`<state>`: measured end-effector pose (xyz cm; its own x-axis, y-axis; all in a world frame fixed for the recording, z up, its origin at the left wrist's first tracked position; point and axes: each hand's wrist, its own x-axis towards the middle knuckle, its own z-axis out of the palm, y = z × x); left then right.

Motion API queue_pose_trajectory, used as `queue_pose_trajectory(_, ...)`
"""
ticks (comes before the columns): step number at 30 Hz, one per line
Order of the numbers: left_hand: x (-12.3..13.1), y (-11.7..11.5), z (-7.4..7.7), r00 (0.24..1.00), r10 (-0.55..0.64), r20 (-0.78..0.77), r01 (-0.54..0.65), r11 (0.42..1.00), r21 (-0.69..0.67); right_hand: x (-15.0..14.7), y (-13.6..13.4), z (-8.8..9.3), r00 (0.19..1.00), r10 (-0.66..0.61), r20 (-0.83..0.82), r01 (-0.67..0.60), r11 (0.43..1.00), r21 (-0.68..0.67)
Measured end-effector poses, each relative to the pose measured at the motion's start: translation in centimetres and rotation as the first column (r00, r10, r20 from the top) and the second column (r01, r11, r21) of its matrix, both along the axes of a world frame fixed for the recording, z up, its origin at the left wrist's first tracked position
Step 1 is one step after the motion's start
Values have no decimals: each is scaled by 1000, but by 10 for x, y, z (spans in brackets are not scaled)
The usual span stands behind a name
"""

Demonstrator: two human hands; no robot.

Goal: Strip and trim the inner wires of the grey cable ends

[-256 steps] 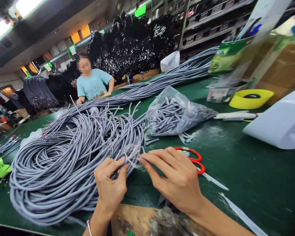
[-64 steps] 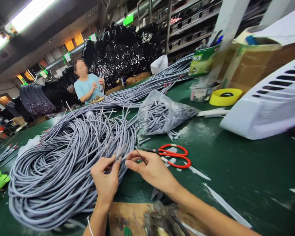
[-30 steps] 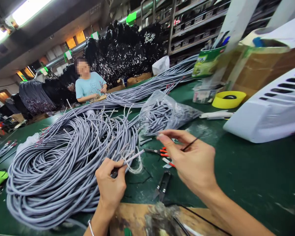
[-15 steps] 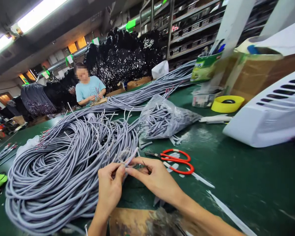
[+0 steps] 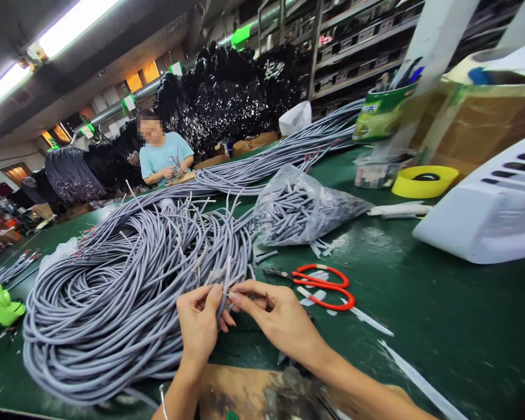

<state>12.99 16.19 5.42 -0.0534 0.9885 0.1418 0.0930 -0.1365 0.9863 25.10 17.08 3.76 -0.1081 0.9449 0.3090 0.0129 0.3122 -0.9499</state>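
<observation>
My left hand (image 5: 201, 326) is closed on a grey cable (image 5: 227, 277), thumb and forefinger pinching it below its upward-pointing pale end. Beside it, my right hand (image 5: 273, 318) has thumb and forefinger pressed together against the same cable. What those right fingertips hold is too small to make out; a thin dark thing also shows within the curled fingers. Left of my hands lies a large coil of grey cables (image 5: 109, 297), with many loose ends near my fingers. Red-handled scissors (image 5: 326, 286) rest on the green table to the right.
Beyond the scissors sits a clear bag of short cable pieces (image 5: 297, 210). A yellow tape roll (image 5: 424, 181), a green can of pens (image 5: 382, 114) and a white vented casing (image 5: 481, 216) stand at right. A brown board (image 5: 231, 385) lies below my hands. A co-worker (image 5: 166, 151) sits across the table.
The cable end has swung from leaning right to nearly upright. My right fingertips have shifted slightly along its side. The whole view has moved a little.
</observation>
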Motion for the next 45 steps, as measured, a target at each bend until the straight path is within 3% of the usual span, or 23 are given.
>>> queue_pose_trajectory(7, -3, 6, -2, 977, 53, 209, -42, 997, -58, 1, 2, 2, 990, 46, -132, -61, 992, -115)
queue_pose_trajectory(14, -5, 7, 8, 903, 124, 412, -81, 990, -119, 4, 2, 4, 977, 69, -202, -103, 981, -163)
queue_pose_trajectory(23, -16, 6, 11, 899, -150, 411, 185, 982, -47, 6, 12, 0, 981, 72, -180, -108, 973, -203)
queue_pose_trajectory(28, -17, 7, 11, 899, -202, 390, 234, 972, -36, 12, 10, 7, 990, -61, -125, 44, 990, -137)
queue_pose_trajectory(33, -16, 6, 12, 892, -219, 397, 258, 965, -48, 16, 11, 7, 994, -99, -38, 95, 992, -83)
queue_pose_trajectory(36, -15, 6, 13, 898, -212, 386, 252, 966, -54, 20, 11, 8, 974, -227, -18, 227, 974, -3)
queue_pose_trajectory(39, -15, 5, 12, 919, -177, 352, 208, 977, -52, 24, 7, 11, 922, -379, 86, 360, 916, 175)
queue_pose_trajectory(42, -15, 5, 9, 950, -140, 278, 157, 987, -40, 25, 0, 13, 834, -488, 257, 344, 825, 448)
queue_pose_trajectory(45, -16, 5, 5, 973, -123, 197, 130, 991, -25, 23, -4, 14, 704, -611, 363, 240, 685, 688)
